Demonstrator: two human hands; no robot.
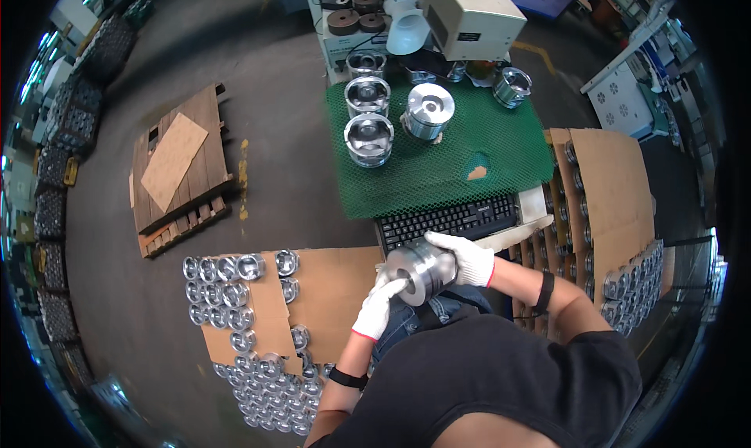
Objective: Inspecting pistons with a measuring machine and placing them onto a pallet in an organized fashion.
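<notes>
Ok, L grip, R grip hold piston nr grn mat, gry flr around.

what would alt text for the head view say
A white-gloved right hand holds a metal piston, the gloved left hand touching it, near a black keyboard and green mesh mat with more pistons. Piston rows sit on both sides.

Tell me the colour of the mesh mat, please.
The mat is green; the head view shows it best.
</notes>
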